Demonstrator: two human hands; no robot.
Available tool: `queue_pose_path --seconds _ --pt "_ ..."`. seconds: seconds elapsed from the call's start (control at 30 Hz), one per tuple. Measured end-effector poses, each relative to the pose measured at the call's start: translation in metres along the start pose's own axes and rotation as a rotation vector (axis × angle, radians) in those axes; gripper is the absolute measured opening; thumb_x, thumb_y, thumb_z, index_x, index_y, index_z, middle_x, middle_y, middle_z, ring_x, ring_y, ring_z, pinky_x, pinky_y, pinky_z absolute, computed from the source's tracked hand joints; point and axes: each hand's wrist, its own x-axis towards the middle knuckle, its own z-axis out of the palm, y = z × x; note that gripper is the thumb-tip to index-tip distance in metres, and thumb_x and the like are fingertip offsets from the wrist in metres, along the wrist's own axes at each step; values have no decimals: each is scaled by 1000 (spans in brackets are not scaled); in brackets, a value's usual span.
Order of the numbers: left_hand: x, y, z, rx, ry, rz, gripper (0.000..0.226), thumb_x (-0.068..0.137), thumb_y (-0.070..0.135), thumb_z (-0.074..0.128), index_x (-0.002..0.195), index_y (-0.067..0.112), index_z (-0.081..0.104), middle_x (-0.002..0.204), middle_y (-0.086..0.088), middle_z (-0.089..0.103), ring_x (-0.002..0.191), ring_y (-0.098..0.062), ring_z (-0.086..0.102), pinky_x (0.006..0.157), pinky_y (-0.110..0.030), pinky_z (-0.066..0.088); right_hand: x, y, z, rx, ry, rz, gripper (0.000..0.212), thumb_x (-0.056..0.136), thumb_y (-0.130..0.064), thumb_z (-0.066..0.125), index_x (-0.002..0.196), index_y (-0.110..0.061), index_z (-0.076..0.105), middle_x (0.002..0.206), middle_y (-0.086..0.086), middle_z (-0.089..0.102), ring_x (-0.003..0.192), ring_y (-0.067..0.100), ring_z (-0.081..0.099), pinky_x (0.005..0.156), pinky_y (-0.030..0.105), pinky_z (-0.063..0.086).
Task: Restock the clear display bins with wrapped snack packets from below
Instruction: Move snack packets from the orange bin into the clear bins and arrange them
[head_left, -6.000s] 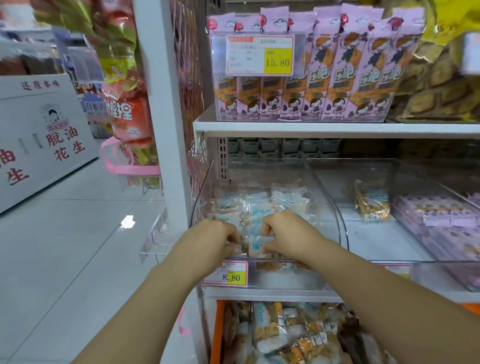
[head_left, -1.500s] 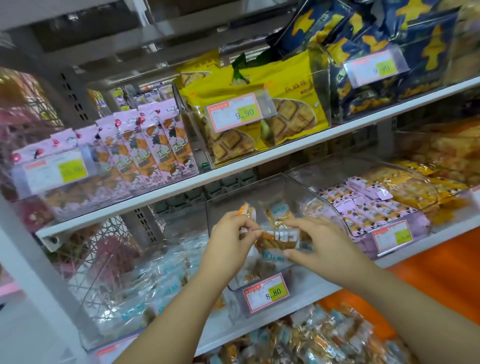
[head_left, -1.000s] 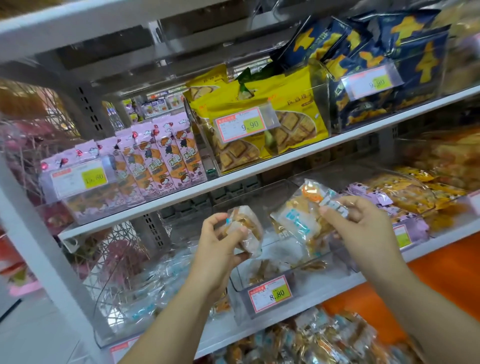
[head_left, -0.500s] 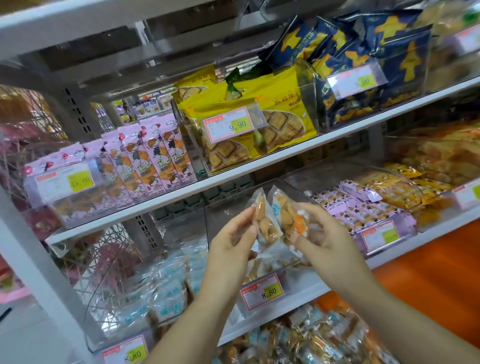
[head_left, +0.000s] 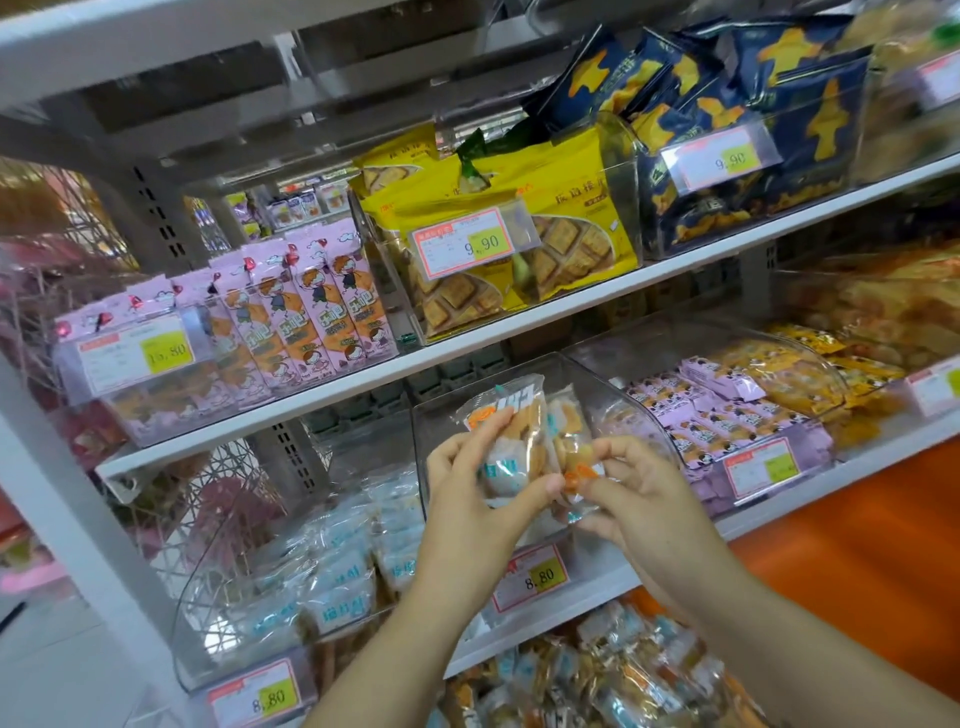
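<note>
I have the left hand (head_left: 478, 506) gripping one clear-wrapped biscuit packet (head_left: 510, 428), the right hand (head_left: 644, 493) pinching a second packet (head_left: 567, 441), before the clear plastic bin (head_left: 631, 415), seemingly near-empty. Placing step; next, lower both inside.

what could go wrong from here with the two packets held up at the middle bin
1. The left hand and right hand pinch the left packet and right packet by fingertips only; either slick wrapper may slip and fall outside the clear bin.
2. The neighbouring bin holds similar blue-lettered packets, so stock might get mixed.
</note>
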Motion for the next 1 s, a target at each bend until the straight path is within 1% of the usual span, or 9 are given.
queue_pose_path --seconds 0.07,0.17,0.3,0.4,0.47,0.6,0.73,0.83,1.0 --pt "0 -1 0 -96 -124 -73 38 79 68 53 116 64 46 135 17 37 126 0 42 105 -28 40 2 1 0 85 55 20 23 89 11 49 98 -10 51 88 4 72 72 13 70 66 32 57" --pt "1 -4 1 -219 -136 -115 29 92 45 51 112 66 53 138 14 43 117 -10 56 98 -41 48 5 1 -2 127 66 38 34 89 11 49 103 -20 54 97 4 71 86 20 70 75 40 57" --pt "6 -7 -11 -318 0 -148 56 89 10 64 129 47 49 125 16 53 88 -1 61 72 -24 53 8 -10 -11 112 127 6 31 91 5 50 97 -22 63 103 10 67 89 23 68 75 40 57" --pt "10 -14 -27 -132 154 -192 91 77 18 78 144 48 25 127 8 51 103 -17 62 82 -36 56 8 -22 -24 16 260 -129 34 93 -1 49 88 -31 64 92 1 70 79 15 69 72 39 58" --pt "10 -14 -32 62 170 -183 98 73 21 81 146 44 20 117 7 54 88 -17 63 77 -31 54 6 -32 -30 -117 230 -227 32 93 -2 48 91 -30 61 78 -5 70 70 8 68 62 29 57" --pt "9 -12 -24 -158 48 -239 74 76 2 75 137 29 41 89 0 66 74 -11 63 64 -22 53 5 -36 -30 -307 -166 -151 21 91 0 52 94 -19 60 77 -1 71 75 11 67 68 24 53" --pt "7 -7 -15 -524 -31 -384 36 88 -2 58 117 19 57 74 5 70 68 -10 67 52 -27 52 5 -20 -27 -432 -257 -43 15 92 -7 54 101 -18 59 91 11 72 90 23 67 87 35 50" --pt "4 -4 -18 -588 -89 -372 19 94 5 51 106 14 62 87 -3 73 71 -12 68 58 -27 53 7 -12 -24 -364 -223 -46 15 92 -9 56 102 -19 60 91 9 73 94 27 67 82 32 54" --pt "3 0 -24 -595 -146 -367 29 95 33 45 119 27 61 105 2 73 97 -16 68 87 -37 55 8 -5 -14 -211 -145 -70 17 92 -3 54 103 -15 60 88 4 74 83 18 71 67 25 58"
